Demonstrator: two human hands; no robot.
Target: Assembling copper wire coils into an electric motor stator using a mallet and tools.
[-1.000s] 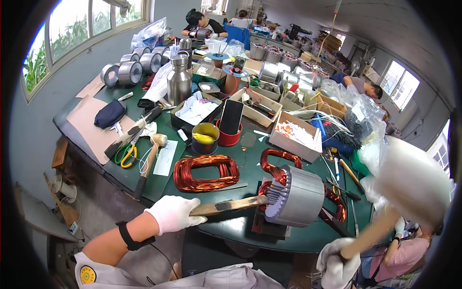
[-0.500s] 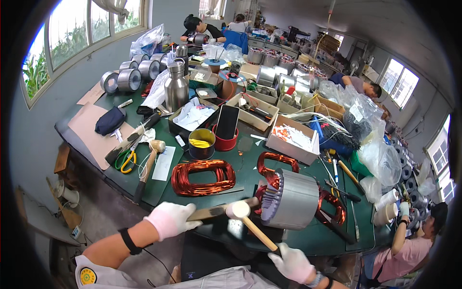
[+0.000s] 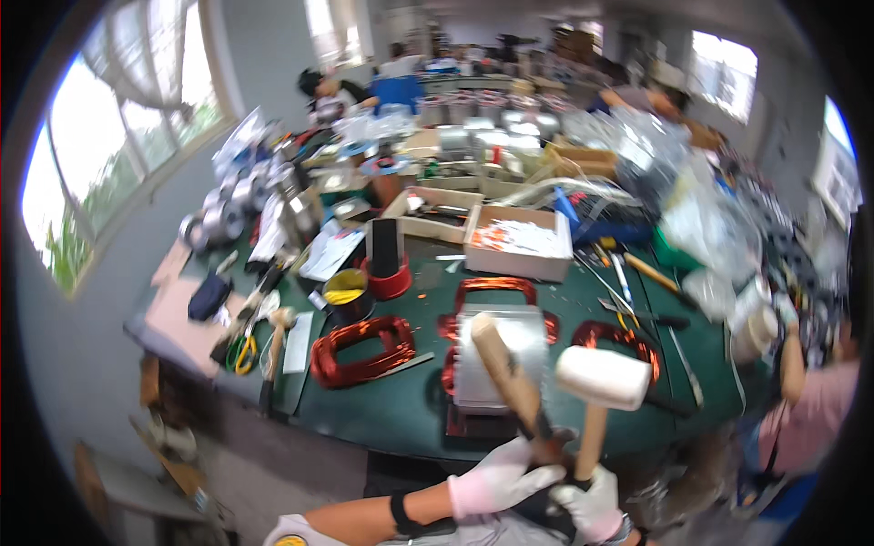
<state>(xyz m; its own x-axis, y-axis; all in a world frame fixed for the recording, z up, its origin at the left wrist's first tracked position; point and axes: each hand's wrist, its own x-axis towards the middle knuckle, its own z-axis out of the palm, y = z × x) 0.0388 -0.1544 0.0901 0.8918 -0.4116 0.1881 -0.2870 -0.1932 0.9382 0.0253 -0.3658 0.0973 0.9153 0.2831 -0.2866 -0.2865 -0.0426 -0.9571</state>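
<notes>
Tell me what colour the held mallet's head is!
White; the mallet head shows best in the head view.

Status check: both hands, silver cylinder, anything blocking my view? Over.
Left hand gripping wooden bar; right hand gripping white-headed mallet. Silver cylinder on green table, copper coil at its far end. Wooden bar hides part of cylinder.
</notes>
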